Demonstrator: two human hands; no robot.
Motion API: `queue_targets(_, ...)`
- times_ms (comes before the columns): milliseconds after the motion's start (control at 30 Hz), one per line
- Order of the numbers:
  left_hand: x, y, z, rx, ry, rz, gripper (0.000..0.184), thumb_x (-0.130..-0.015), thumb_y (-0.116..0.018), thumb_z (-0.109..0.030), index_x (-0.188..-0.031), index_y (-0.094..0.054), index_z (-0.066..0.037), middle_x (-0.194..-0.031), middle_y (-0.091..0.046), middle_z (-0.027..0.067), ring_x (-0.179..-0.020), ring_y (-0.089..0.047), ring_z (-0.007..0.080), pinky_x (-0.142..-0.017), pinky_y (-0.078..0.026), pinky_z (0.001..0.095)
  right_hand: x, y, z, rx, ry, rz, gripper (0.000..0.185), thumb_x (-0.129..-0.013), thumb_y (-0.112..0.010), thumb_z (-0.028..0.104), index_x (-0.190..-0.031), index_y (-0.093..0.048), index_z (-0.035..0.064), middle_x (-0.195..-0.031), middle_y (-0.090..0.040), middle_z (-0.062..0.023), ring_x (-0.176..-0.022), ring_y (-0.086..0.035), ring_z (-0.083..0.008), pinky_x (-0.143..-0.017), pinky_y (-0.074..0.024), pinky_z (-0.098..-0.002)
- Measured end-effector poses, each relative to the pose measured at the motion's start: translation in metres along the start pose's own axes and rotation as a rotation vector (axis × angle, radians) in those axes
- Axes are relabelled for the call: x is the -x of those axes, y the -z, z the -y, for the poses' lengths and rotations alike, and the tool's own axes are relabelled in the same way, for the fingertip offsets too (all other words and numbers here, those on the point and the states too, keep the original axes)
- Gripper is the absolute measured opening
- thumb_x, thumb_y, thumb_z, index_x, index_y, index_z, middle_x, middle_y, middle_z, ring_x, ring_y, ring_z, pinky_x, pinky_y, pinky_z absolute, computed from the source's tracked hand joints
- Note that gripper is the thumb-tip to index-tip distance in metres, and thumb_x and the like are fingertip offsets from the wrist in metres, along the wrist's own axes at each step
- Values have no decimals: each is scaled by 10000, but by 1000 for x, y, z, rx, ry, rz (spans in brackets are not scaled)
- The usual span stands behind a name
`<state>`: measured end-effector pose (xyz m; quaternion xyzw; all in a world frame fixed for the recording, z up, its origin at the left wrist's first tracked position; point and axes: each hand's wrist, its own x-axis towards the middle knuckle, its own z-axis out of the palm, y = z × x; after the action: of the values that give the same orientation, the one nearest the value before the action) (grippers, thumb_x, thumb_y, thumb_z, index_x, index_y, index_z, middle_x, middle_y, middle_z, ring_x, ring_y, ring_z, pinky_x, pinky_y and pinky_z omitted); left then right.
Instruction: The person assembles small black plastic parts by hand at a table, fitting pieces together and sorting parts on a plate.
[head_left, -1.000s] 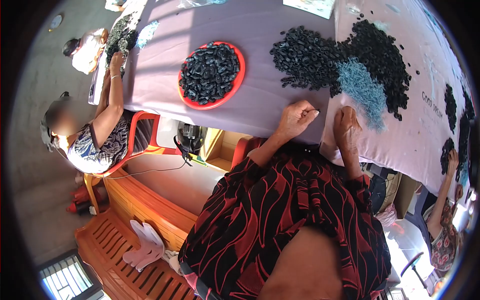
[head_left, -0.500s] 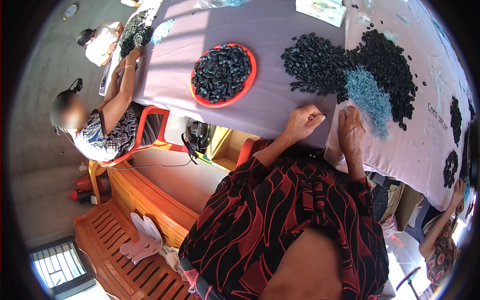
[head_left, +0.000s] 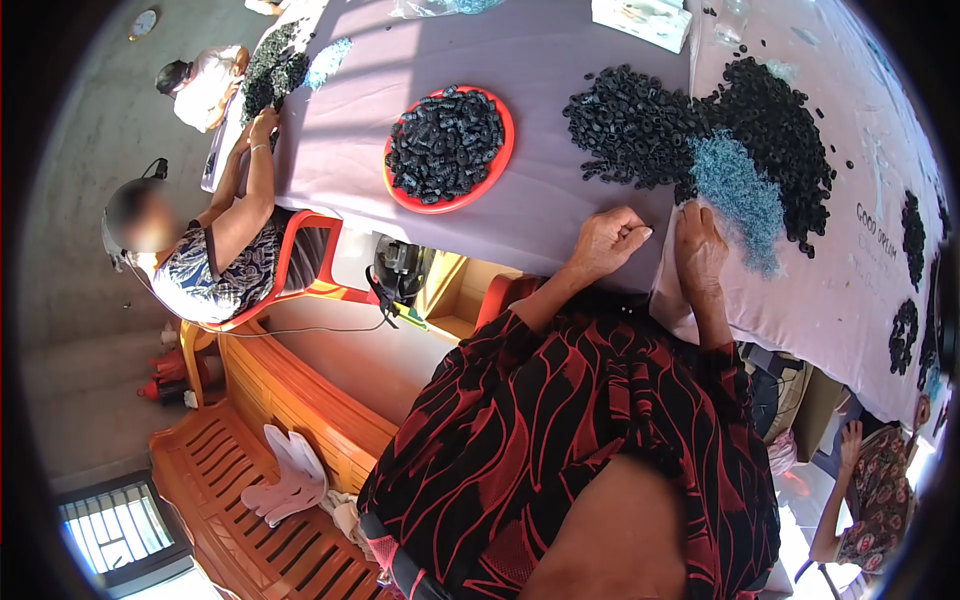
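Note:
My left hand (head_left: 608, 243) is closed over the table's front edge, thumb against curled fingers; whatever it pinches is too small to make out. Just right of it, my right hand (head_left: 701, 247) has its fingers drawn together at the lower left of a heap of small light-blue pieces (head_left: 738, 190). Its fingertips touch the border where that heap meets the black pieces. A pile of black ring-like pieces (head_left: 632, 125) lies beyond my left hand, and another black pile (head_left: 775, 125) adjoins the blue heap. Farther left, a red plate (head_left: 508, 140) holds a mound of black parts.
A co-worker (head_left: 215, 245) sits at the left on a red chair (head_left: 305, 235), hands at a dark pile (head_left: 270, 75). Another person (head_left: 870, 500) is at the lower right. A box (head_left: 645, 22) stands at the table's far side. White gloves (head_left: 290, 478) lie on an orange bench (head_left: 250, 500).
The view has shifted, then steadied. My right hand has moved slightly up toward the piles. The dark piece seen earlier at my left fingertips no longer shows. The person at right has drawn an arm back.

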<state>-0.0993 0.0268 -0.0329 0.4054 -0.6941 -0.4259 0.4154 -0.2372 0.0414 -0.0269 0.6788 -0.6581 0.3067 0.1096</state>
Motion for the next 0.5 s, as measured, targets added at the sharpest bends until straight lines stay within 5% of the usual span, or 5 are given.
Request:
queue_targets(133,-1,3,2,79,84,15,125,-657,-533,-124,-633,-489,-10,-540,-496,64,-468,-493,120,-437,-393,229,-2,-1,3,-116,-74,-40,56,-691,-439,116,-671,-408,74,-629,-447,-70,-507,-486,-226,-416,-397,-309)
queue_targets(500,0,13,-2,89,69,22,97,-670,-528,-90,-635,-483,-11,-498,-455,4,-441,-393,34,-407,-339,174,25,23,6,-42,-99,-19,176,-654,-453,58,-819,-508,33,-588,-422,-79,-530,-474,-220,-478,-391,-300)
